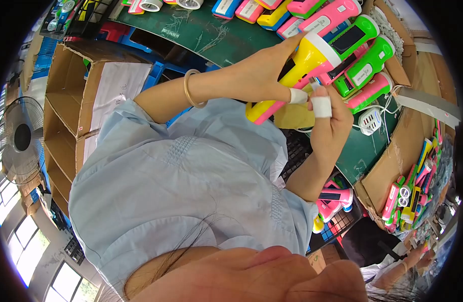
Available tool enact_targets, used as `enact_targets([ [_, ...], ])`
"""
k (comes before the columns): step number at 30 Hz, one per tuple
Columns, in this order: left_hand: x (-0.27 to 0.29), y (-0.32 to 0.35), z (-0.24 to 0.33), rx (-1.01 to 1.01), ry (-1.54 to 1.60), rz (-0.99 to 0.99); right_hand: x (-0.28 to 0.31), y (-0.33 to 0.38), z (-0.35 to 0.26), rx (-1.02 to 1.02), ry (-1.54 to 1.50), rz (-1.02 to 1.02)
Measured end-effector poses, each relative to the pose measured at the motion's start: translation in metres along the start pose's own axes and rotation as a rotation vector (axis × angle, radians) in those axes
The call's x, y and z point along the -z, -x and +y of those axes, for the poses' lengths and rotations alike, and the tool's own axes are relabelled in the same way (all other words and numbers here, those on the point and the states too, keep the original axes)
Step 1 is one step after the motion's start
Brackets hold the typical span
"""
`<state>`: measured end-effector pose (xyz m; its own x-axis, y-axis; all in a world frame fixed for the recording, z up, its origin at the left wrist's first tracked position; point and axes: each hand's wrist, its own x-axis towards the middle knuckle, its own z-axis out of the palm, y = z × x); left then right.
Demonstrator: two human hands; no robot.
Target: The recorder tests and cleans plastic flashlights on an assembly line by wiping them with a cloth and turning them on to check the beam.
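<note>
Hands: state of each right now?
Left hand: closed, holding a yellow flashlight.
Right hand: curled close by it; whether it holds anything cannot be told.

Left hand (pixel 259 73), thumb taped, grips yellow-and-pink flashlight (pixel 310 54) at 1 o'clock. Right hand (pixel 332 121), also taped, close by at 2. Other flashlights (pixel 371 65) crowd green table (pixel 236 43), 12 to 2. White multi-port charger (pixel 370 122) near 3. Standing fan (pixel 22 136) at 9; compartmented carton (pixel 60 108) near 10.
</note>
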<state>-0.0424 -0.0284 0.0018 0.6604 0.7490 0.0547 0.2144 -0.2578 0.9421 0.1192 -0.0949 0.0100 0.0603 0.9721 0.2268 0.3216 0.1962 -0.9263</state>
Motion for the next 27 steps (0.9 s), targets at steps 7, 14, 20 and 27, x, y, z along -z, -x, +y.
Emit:
enact_targets([
  [7,-0.013,0.000,-0.014,-0.092,-0.179,0.262,-0.003,-0.004,0.000,-0.021,0.148,-0.042],
  [14,-0.022,-0.008,-0.013,-0.044,-0.192,0.306,-0.020,-0.004,0.005,0.050,0.453,0.134],
  [20,-0.023,-0.013,-0.022,-0.128,-0.259,0.350,-0.013,0.012,0.007,0.179,0.499,0.245],
  [27,-0.001,-0.025,-0.013,-0.055,1.098,-0.003,0.013,0.013,0.010,-0.134,-0.288,0.037],
])
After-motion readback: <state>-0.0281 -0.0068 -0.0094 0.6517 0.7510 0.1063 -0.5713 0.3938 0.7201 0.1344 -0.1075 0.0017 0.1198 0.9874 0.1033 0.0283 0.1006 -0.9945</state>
